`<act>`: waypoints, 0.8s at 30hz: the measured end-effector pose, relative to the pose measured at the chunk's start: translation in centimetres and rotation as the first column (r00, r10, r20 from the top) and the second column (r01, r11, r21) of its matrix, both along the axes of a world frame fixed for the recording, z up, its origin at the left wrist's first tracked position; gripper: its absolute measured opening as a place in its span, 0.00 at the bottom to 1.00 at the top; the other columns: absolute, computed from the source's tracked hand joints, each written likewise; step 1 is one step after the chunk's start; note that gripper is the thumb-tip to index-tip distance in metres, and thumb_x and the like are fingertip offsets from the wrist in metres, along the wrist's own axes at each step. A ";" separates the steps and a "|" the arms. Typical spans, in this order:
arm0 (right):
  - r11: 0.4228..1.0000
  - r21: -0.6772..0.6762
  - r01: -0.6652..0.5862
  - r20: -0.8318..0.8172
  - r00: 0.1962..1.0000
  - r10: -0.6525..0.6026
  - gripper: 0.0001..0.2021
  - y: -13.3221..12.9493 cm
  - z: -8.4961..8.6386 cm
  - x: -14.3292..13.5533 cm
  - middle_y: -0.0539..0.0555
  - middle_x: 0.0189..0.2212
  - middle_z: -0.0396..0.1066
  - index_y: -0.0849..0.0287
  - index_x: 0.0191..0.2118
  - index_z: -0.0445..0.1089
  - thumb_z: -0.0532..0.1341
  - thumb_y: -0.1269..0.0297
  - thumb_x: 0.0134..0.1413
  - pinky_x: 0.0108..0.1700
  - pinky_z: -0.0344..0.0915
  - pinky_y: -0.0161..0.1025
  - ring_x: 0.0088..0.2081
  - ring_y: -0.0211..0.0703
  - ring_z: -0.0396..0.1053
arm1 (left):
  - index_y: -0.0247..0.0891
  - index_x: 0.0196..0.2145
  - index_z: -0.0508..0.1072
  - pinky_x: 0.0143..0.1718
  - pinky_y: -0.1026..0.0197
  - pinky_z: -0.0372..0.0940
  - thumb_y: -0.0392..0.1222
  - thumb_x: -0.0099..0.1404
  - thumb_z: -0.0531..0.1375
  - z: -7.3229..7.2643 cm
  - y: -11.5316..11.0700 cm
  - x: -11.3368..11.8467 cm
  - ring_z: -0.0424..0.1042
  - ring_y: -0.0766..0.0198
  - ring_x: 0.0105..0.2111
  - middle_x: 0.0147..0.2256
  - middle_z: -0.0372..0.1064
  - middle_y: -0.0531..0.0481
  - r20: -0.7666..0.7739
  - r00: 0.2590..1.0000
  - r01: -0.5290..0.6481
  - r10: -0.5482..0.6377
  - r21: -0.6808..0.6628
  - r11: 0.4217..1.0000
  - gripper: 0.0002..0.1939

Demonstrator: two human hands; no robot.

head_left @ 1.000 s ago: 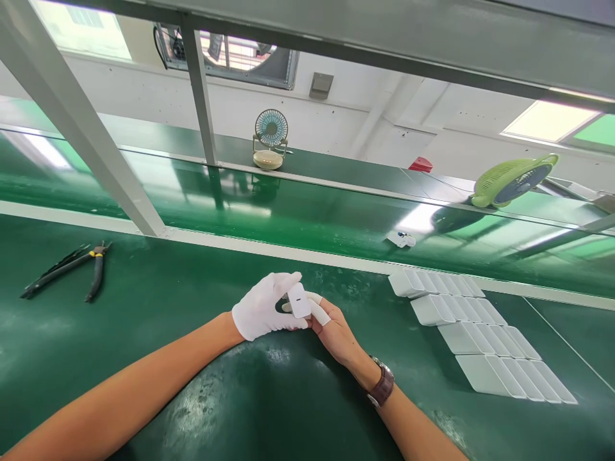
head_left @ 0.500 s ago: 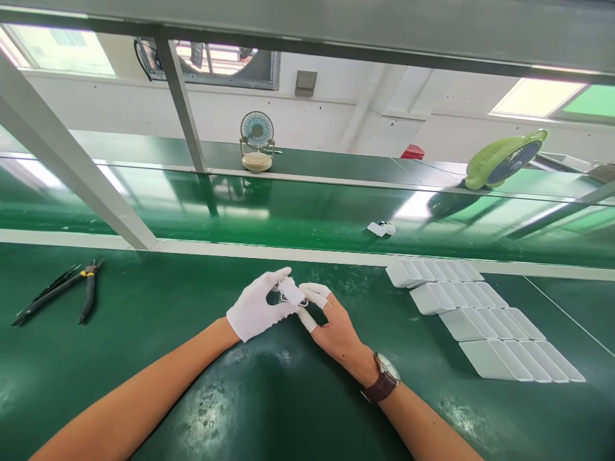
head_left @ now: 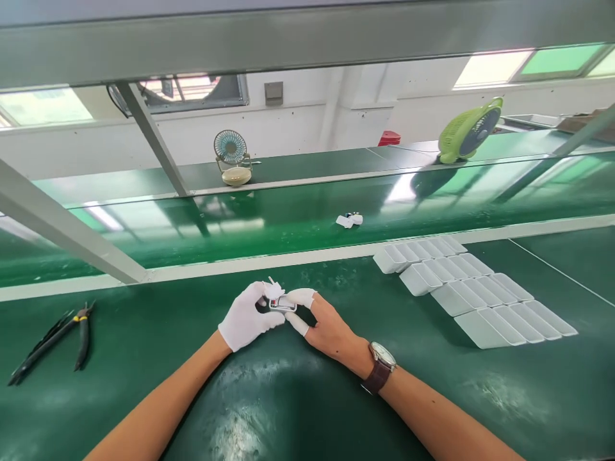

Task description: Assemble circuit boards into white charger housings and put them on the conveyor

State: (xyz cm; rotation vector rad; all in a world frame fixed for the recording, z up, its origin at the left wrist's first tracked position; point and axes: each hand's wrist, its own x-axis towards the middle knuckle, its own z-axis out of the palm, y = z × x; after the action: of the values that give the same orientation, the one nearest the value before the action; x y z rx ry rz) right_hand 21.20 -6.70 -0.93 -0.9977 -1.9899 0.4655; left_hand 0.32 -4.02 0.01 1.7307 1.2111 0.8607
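Both hands hold one small white plastic casing (head_left: 290, 307) just above the green bench. Its open side faces up and shows dark and reddish parts inside, too small to name. My left hand (head_left: 247, 318), in a white glove, pinches the casing's left end between thumb and fingers. A white piece (head_left: 273, 291) stands at that end beside the gloved fingers; whether it is joined to the casing I cannot tell. My right hand (head_left: 336, 330) is bare apart from white finger covers, and its closed fingertips grip the casing's right end.
Cutting pliers (head_left: 79, 320) with dark handles lie at the left. Rows of white open bins (head_left: 475, 288) stand at the right. Across the rail, a small white part (head_left: 350, 220) rests on a green belt-like surface. A beige fan (head_left: 232, 157) and a green fan (head_left: 468, 131) stand behind.
The white piece over the casing has shifted towards its left end, so the casing's inside now shows. Both hands still hold it. The head view has tilted and turned slightly right.
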 end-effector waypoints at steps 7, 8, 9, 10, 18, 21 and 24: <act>0.999 -0.014 0.048 0.094 0.995 -0.046 0.26 -0.4 -0.1 0.0 0.62 0.53 0.72 0.57 0.66 0.56 0.58 0.67 0.64 0.53 0.73 0.52 0.53 0.52 0.73 | 0.39 0.45 0.73 0.44 0.53 0.71 0.51 0.57 0.67 -0.8 -0.2 0.6 0.75 0.55 0.40 0.39 0.76 0.47 0.119 0.992 0.044 -0.032 -0.100 0.994 0.21; 0.999 -0.011 0.049 0.114 0.992 -0.048 0.28 -0.5 -0.2 -0.1 0.64 0.54 0.72 0.59 0.67 0.54 0.58 0.66 0.64 0.54 0.73 0.52 0.53 0.53 0.72 | 0.39 0.45 0.74 0.45 0.53 0.71 0.51 0.58 0.67 -0.8 -0.3 0.5 0.76 0.55 0.41 0.40 0.76 0.48 0.103 0.995 0.029 -0.018 -0.101 0.994 0.20; 0.999 0.000 0.048 0.135 0.990 -0.048 0.29 -0.5 -0.3 -0.1 0.65 0.54 0.71 0.60 0.68 0.53 0.58 0.66 0.64 0.54 0.73 0.53 0.55 0.54 0.72 | 0.40 0.44 0.74 0.45 0.53 0.71 0.51 0.58 0.67 -0.7 -0.2 0.4 0.76 0.55 0.42 0.40 0.77 0.48 0.073 0.997 0.003 0.004 -0.095 0.995 0.20; 0.999 0.016 0.050 0.157 0.986 -0.052 0.29 -0.5 -0.5 -0.1 0.66 0.55 0.71 0.61 0.68 0.52 0.58 0.66 0.64 0.55 0.72 0.54 0.56 0.56 0.71 | 0.40 0.45 0.75 0.45 0.54 0.71 0.51 0.57 0.67 -0.6 0.0 0.3 0.76 0.54 0.42 0.39 0.77 0.49 0.035 0.999 -0.030 0.033 -0.083 0.996 0.20; 0.988 0.147 0.043 0.250 0.965 -0.079 0.28 -0.5 -1.3 -0.2 0.69 0.53 0.71 0.66 0.67 0.55 0.57 0.69 0.62 0.56 0.72 0.57 0.56 0.60 0.70 | 0.37 0.44 0.78 0.51 0.51 0.67 0.47 0.57 0.67 2.1 7.7 -4.3 0.75 0.48 0.46 0.41 0.79 0.45 -0.177 0.802 -0.564 0.570 0.088 0.821 0.17; 0.982 0.189 0.020 0.281 0.957 -0.074 0.24 -0.5 -1.3 -0.2 0.69 0.50 0.73 0.68 0.62 0.62 0.58 0.71 0.61 0.56 0.71 0.55 0.54 0.60 0.71 | 0.32 0.42 0.77 0.54 0.45 0.65 0.43 0.59 0.65 3.1 10.1 -6.7 0.74 0.44 0.49 0.43 0.78 0.38 -0.166 0.715 -0.672 0.679 0.103 0.733 0.15; 0.981 0.194 0.022 0.319 0.944 -0.085 0.20 -0.6 -1.2 -0.3 0.67 0.48 0.74 0.68 0.58 0.66 0.58 0.70 0.62 0.57 0.69 0.52 0.52 0.57 0.71 | 0.29 0.46 0.74 0.55 0.43 0.66 0.40 0.59 0.64 3.0 10.8 -7.2 0.74 0.43 0.50 0.44 0.76 0.35 -0.135 0.665 -0.728 0.734 0.103 0.678 0.18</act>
State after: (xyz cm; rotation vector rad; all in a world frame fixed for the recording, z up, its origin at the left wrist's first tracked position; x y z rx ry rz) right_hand 20.86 -7.29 -2.11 -1.0585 -2.2438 0.0792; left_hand -6.87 6.80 2.98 1.3285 2.0926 1.2159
